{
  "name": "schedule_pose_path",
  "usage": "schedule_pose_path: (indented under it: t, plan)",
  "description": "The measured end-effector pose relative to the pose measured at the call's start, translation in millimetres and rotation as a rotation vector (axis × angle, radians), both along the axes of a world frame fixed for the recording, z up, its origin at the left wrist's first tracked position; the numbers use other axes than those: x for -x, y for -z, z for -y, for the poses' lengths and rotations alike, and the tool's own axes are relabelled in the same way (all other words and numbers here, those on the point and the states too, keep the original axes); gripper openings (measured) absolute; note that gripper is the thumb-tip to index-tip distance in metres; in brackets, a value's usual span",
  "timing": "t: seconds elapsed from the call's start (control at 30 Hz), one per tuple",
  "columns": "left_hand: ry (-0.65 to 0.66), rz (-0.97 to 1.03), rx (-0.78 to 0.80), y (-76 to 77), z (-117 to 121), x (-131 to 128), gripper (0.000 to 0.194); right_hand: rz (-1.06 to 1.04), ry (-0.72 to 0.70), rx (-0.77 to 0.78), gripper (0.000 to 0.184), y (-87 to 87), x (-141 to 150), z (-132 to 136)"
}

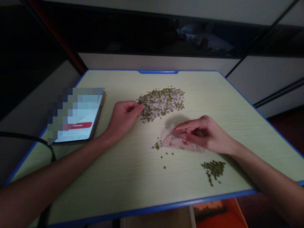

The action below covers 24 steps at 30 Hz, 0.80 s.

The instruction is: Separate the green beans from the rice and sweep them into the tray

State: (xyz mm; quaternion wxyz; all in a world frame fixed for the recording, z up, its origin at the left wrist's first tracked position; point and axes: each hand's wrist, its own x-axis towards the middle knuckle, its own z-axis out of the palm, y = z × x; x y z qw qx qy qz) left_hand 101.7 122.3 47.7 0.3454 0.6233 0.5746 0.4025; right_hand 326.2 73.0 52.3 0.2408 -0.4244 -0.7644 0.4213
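Note:
My right hand (201,134) grips a clear protractor (172,141) with pink markings between thumb and fingers, tilted just above or against the tabletop. A few loose green beans (157,146), which look like mung beans, lie by its left end. My left hand (125,115) is closed, fingertips at the left edge of a large pile (163,101) of green beans mixed with small pale grains. Whether those fingers pinch anything is hidden. A smaller heap of green beans (215,169) lies nearer the front edge, below my right hand.
The pale table (114,177) has a blue rim. At its left lies a lit tablet or phone (78,134), partly blurred out, with a black cable (28,135) nearby. Under the front edge are an orange box (234,212) with dark grains and a pale container (156,218).

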Motion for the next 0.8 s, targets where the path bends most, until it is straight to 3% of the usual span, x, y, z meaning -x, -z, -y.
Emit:
schedule_pose_path:
  t: [0.6,0.8]
  plan:
    - [-0.008,-0.032,-0.009,-0.3,-0.8,-0.5,0.032,-0.004,-0.055,-0.007,0.025,-0.5,-0.2,2.1]
    - [-0.013,-0.022,-0.008,1.5,-0.1,-0.2,0.032,-0.032,-0.02,0.076,0.028,1.0,4.9,2.2]
